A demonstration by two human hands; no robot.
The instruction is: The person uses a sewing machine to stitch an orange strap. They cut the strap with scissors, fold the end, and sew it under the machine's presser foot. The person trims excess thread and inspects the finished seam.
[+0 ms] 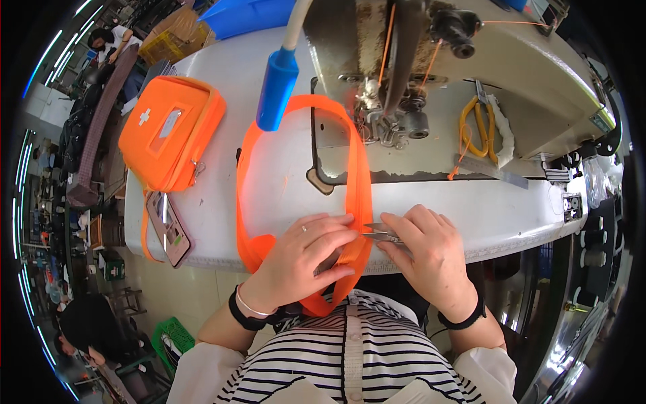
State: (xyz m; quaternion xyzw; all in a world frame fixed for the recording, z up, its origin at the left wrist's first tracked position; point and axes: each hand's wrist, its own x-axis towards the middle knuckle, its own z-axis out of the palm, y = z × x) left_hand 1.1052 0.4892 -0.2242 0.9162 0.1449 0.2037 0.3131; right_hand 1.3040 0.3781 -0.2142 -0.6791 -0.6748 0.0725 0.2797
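A long orange fabric strip point(359, 178), which looks like a zipper tape, lies in a loop on the white table and hangs over its front edge. My left hand point(303, 252) is closed on the near right side of this loop, its fingers lying across the fabric. In my right hand point(431, 252) are small metal thread snips point(382, 236), pinched between thumb and fingers. Their tips point left and reach the strip's edge beside my left fingertips. Whether the blades touch a thread is too small to tell.
A sewing machine point(538, 74) stands behind the strip, with a blue lamp point(278, 91) over the loop. Yellow-handled scissors point(464, 128) and a metal ruler point(505, 176) lie right. An orange pouch point(151, 151) and a phone point(169, 232) are left. Another person point(114, 44) sits far left.
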